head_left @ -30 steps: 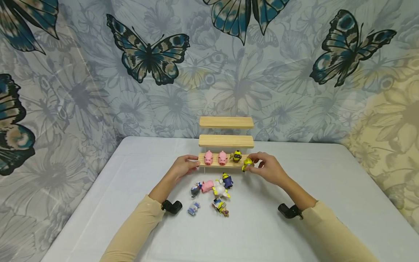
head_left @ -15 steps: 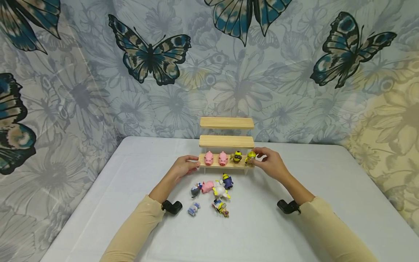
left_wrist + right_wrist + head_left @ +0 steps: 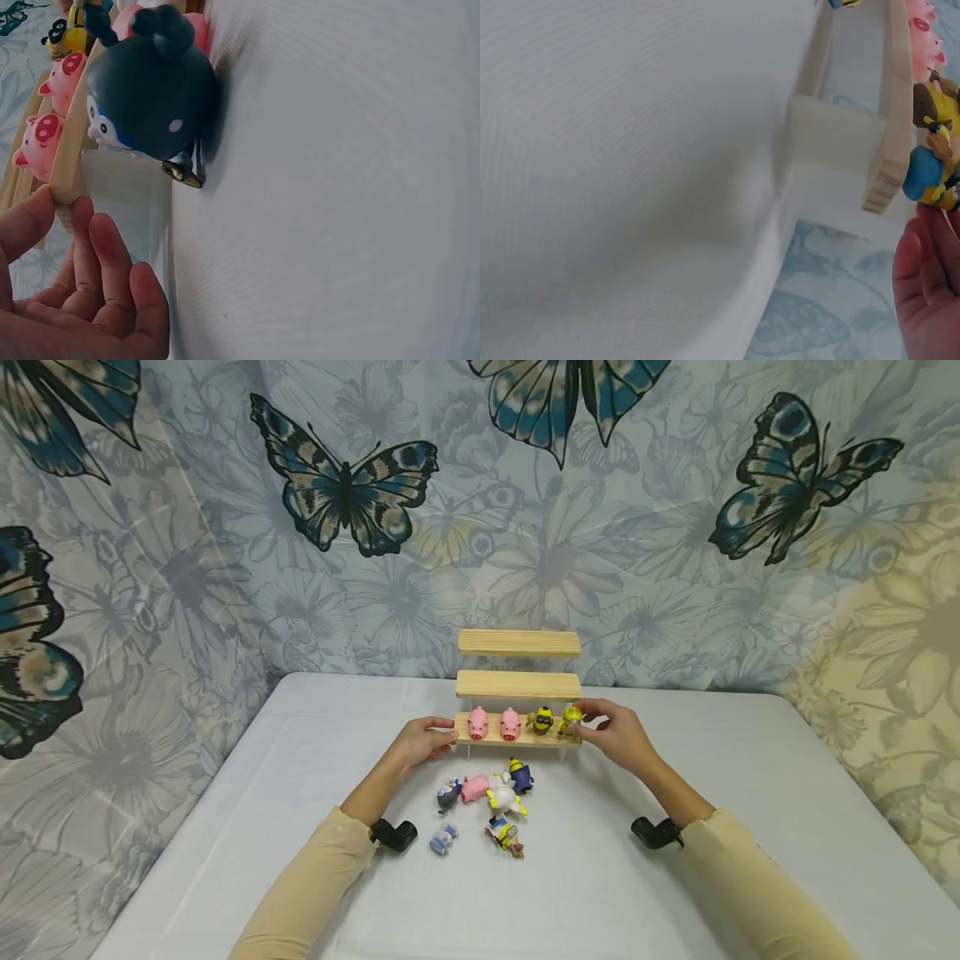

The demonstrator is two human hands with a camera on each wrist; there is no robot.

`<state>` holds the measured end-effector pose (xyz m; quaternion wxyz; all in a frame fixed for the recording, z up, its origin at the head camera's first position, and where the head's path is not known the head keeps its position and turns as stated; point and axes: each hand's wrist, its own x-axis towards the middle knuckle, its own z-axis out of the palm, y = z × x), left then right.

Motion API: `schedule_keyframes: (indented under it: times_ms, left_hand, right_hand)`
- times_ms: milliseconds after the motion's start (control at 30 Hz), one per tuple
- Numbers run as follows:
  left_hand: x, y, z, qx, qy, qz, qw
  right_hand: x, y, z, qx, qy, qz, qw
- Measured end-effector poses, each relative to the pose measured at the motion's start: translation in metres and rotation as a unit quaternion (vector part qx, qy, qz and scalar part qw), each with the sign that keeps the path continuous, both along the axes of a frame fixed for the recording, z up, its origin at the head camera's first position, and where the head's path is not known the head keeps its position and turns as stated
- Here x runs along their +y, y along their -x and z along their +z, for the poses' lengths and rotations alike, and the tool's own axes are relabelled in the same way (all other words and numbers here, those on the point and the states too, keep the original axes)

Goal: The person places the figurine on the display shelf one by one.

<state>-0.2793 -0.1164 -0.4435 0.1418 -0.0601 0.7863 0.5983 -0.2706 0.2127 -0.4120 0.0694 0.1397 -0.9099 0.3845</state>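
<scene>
My left hand (image 3: 422, 741) pinches the left end of the lowest board of a three-tier wooden display shelf (image 3: 69, 154), thumb on top and a fingertip beneath. On that board two pink pig figurines (image 3: 477, 723) and a yellow minion figurine with dark goggles (image 3: 542, 720) stand in a row. At the board's right end my right hand (image 3: 617, 733) pinches another yellow minion figurine (image 3: 571, 722). In the right wrist view this minion's blue underside (image 3: 924, 174) shows right at the board's edge, with the fingertips against it. Part of the right hand lies outside that view.
In front of the shelf several figurines lie on the white tablecloth (image 3: 585, 877): a dark round-headed one (image 3: 448, 795), a pink pig (image 3: 475, 787), a white-and-yellow one (image 3: 506, 795), minions (image 3: 521, 774) and a small blue-grey one (image 3: 444, 838). A butterfly-print curtain (image 3: 637, 602) hangs behind.
My right hand has brought the minion figurine up and back from the board's front right corner onto its right end, then slightly left. The left hand has stayed on the shelf.
</scene>
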Motion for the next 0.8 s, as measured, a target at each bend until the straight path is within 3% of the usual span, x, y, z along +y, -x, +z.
schedule_keyframes:
  times_ms: [800]
  left_hand:
    - [-0.0003, -0.0011, 0.0013, -0.005, -0.003, 0.003, 1.0000]
  right_hand:
    - [0.0048, -0.0030, 0.0013, 0.007, -0.005, 0.026, 0.9996]
